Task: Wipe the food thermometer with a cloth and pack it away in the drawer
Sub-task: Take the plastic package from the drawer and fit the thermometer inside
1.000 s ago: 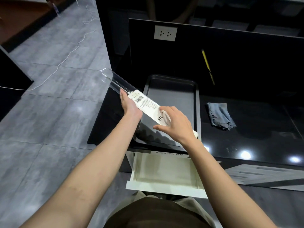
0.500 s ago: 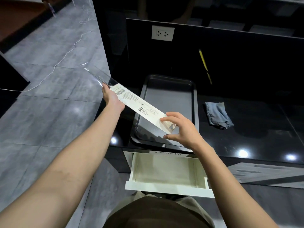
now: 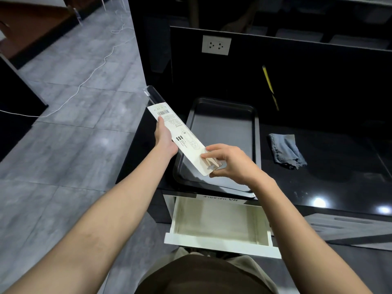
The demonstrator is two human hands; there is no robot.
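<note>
Both hands grip a long pack (image 3: 178, 136) over the tray (image 3: 255, 132): left hand (image 3: 164, 136) mid-pack, right hand (image 3: 230, 162) pinching its near end. Barcode shows; small print unreadable.

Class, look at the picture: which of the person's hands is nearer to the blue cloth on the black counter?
Right. The right hand pinches the package's near end, left of the blue cloth. The left hand grips the package farther left, beyond the tray.

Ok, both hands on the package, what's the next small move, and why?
Probably lower the package into the open drawer below. The left hand holds its side, the right hand pinches its near end, and the cloth lies set aside on the counter.
</note>
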